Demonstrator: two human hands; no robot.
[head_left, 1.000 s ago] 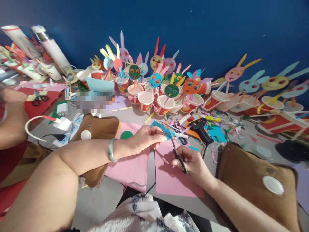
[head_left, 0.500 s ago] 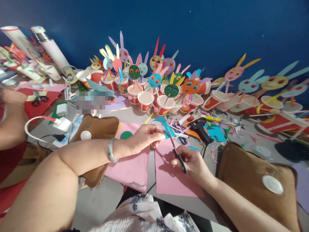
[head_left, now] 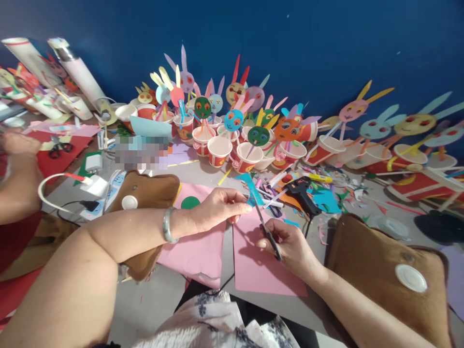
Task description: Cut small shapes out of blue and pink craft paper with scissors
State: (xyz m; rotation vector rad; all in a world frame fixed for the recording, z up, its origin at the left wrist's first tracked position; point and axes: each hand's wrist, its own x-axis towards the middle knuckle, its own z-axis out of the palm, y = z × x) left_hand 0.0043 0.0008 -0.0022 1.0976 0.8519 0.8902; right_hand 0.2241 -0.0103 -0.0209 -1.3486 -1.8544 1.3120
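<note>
Between thumb and fingers, my left hand (head_left: pixel 226 205) pinches a small piece of blue paper (head_left: pixel 254 193) above the table. My right hand (head_left: pixel 288 241) is closed around the dark handles of a pair of scissors (head_left: pixel 268 233), whose blades point up and left against the lower part of the blue paper. Below both hands lie a pink paper sheet (head_left: pixel 264 270) and another pink piece (head_left: pixel 195 256), with a green paper circle (head_left: pixel 190 203) on the latter.
Paper cups with rabbit faces (head_left: pixel 250 157) line the blue wall. A black glue gun (head_left: pixel 302 193) lies among paper scraps. Brown plush pouches (head_left: pixel 384 275) flank the work spot. At left are a power strip (head_left: pixel 96 208) and another person's arm (head_left: pixel 18 179) near scissors on red paper.
The blue paper has shifted and turned slightly at the scissor blades, so more of it shows beside my left fingers. Both hands stay in nearly the same place.
</note>
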